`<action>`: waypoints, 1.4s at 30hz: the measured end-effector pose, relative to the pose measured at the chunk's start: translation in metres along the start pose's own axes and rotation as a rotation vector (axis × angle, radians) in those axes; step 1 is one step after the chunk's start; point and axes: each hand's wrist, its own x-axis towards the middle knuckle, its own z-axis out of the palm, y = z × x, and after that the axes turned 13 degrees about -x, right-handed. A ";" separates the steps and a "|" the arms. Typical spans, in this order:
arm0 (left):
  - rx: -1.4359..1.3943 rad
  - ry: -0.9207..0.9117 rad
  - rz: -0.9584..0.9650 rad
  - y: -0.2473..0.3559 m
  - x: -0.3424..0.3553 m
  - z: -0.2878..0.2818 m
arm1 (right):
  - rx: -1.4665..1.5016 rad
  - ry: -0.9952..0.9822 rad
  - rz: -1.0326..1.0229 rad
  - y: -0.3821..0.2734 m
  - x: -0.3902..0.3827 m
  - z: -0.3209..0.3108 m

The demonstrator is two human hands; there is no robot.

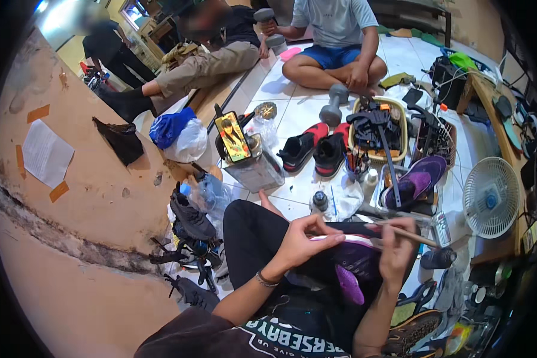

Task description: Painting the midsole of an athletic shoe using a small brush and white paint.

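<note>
A purple and dark shoe lies across my lap with a pale sole edge turned up and its purple tongue hanging toward me. My left hand pinches the shoe along that white edge, fingers closed. My right hand grips a thin wooden-handled tool above the shoe's right end; the tool's tip is too small to make out. Another purple shoe rests in a tray beyond my right knee. A dark bottle is just right of my right hand.
Black-red sneakers, a tool basket, a phone on a container, a white fan and dark shoes surround me. A co-worker sits cross-legged holding a dumbbell; two other people are at upper left beside a stained wall.
</note>
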 end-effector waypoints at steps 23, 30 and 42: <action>-0.548 -0.175 0.145 -0.016 0.003 -0.021 | -0.393 -0.384 -0.097 -0.003 0.031 0.008; -0.740 -0.052 0.068 -0.013 0.001 -0.014 | -0.438 -0.549 -0.176 -0.007 0.035 -0.005; -0.360 0.088 0.209 0.022 0.000 -0.002 | -0.561 -0.390 -0.174 -0.013 0.028 -0.012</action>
